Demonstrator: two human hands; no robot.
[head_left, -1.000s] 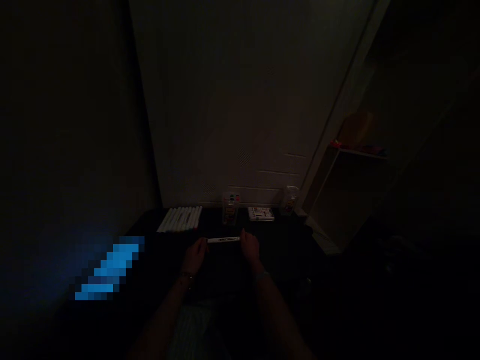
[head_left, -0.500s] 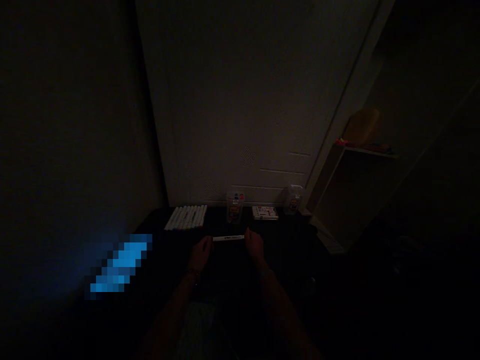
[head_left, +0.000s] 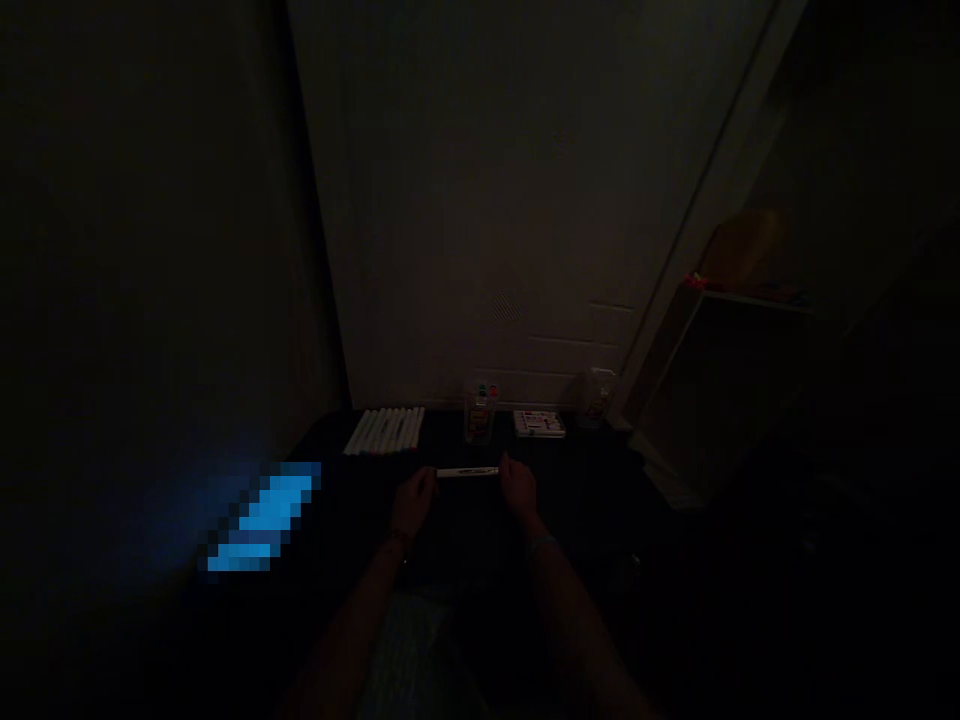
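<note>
In dim light, a white marker (head_left: 468,472) lies level between my two hands, just above or on the dark table; which one I cannot tell. My left hand (head_left: 415,500) is closed on its left end. My right hand (head_left: 518,488) grips the right end, fingers curled. Behind my left hand, a row of several white markers (head_left: 386,430) lies side by side. A clear plastic case (head_left: 480,415) with a few coloured caps showing stands behind the held marker. To its right lies a flat white pack with printing (head_left: 538,424).
Another clear container (head_left: 598,398) stands at the back right, near the wall panel (head_left: 480,200). A bright blue pixelated patch (head_left: 270,510) covers something at the table's left. On the right stands a cabinet (head_left: 739,390) with an orange object (head_left: 742,245) on top.
The whole view has shifted slightly, so everything appears a little further right. Both hands keep their hold on the marker. The picture has grown somewhat darker.
</note>
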